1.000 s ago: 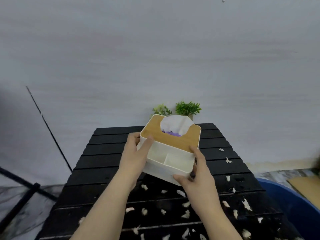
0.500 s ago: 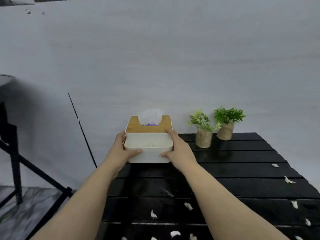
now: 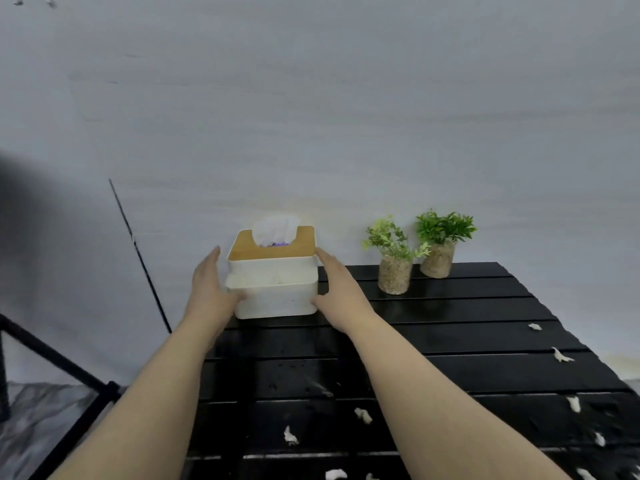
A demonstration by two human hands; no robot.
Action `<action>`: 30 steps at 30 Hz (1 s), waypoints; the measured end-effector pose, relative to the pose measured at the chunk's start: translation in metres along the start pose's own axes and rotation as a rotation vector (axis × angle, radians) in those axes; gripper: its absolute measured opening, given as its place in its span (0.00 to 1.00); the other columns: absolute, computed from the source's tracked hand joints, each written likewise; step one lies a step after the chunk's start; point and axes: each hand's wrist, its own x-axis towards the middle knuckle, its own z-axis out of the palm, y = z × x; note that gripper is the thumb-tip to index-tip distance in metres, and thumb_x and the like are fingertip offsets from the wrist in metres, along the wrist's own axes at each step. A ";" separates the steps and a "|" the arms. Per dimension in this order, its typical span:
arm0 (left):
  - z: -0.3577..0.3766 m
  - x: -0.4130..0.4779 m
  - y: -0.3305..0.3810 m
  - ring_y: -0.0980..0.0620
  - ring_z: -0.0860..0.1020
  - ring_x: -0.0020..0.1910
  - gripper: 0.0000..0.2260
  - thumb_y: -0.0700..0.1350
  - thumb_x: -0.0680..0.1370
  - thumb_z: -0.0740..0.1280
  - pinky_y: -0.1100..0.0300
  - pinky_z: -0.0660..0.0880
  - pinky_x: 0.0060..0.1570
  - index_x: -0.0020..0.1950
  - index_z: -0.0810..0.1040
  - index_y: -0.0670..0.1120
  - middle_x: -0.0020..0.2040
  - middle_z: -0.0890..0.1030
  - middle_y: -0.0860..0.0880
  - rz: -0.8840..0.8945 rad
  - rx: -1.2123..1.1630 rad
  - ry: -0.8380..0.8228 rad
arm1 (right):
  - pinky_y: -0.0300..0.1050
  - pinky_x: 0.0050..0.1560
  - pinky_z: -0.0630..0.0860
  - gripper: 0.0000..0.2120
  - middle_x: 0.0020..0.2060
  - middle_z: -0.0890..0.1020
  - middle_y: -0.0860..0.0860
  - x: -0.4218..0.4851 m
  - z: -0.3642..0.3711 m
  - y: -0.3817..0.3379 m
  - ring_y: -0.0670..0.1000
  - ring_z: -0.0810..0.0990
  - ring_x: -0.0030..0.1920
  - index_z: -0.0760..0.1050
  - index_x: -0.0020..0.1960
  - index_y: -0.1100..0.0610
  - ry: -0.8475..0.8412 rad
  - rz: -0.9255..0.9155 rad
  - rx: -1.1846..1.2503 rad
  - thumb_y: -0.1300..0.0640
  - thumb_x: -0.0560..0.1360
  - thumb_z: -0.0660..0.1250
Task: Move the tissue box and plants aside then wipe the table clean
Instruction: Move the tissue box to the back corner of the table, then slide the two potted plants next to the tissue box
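Observation:
The white tissue box with a wooden lid and a tissue sticking out stands on the back left corner of the black slatted table. My left hand is open beside its left side, fingers a little off the wall and thumb near the front. My right hand lies flat and open against the box's right side. Two small potted plants stand at the back edge to the right: a light green one and a darker one. White paper scraps litter the near and right slats.
A grey wall rises right behind the table. A black metal frame stands on the floor at the left, and a thin black cable slants down the wall. The table's left edge runs just under my left forearm.
The box went from the table's middle to the back left corner and now rests on the slats. My fingers have loosened from its sides. The view swung left.

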 end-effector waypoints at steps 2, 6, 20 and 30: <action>0.010 -0.015 0.018 0.47 0.64 0.69 0.26 0.34 0.72 0.64 0.59 0.59 0.64 0.69 0.65 0.46 0.69 0.67 0.45 0.217 0.145 0.187 | 0.39 0.54 0.69 0.28 0.69 0.67 0.48 -0.018 -0.025 0.009 0.49 0.71 0.64 0.60 0.72 0.46 0.084 -0.009 0.092 0.61 0.75 0.64; 0.067 -0.048 0.067 0.54 0.72 0.52 0.13 0.38 0.74 0.65 0.61 0.69 0.51 0.56 0.71 0.50 0.55 0.74 0.51 0.373 -0.038 0.018 | 0.40 0.45 0.72 0.07 0.47 0.78 0.47 -0.047 -0.090 0.049 0.48 0.76 0.45 0.73 0.54 0.52 0.246 0.070 0.158 0.56 0.76 0.65; 0.240 -0.008 0.073 0.46 0.71 0.65 0.40 0.50 0.67 0.75 0.55 0.70 0.58 0.72 0.57 0.48 0.69 0.69 0.45 -0.162 -0.292 -0.318 | 0.52 0.64 0.66 0.42 0.73 0.63 0.55 0.033 -0.155 0.163 0.57 0.65 0.70 0.53 0.75 0.55 0.422 0.366 0.351 0.49 0.70 0.73; 0.249 0.006 0.066 0.47 0.76 0.54 0.28 0.48 0.66 0.76 0.56 0.72 0.50 0.62 0.68 0.45 0.58 0.76 0.46 -0.050 -0.173 -0.200 | 0.56 0.59 0.75 0.39 0.57 0.78 0.55 0.075 -0.150 0.175 0.59 0.74 0.59 0.68 0.62 0.53 0.453 0.410 0.238 0.39 0.56 0.74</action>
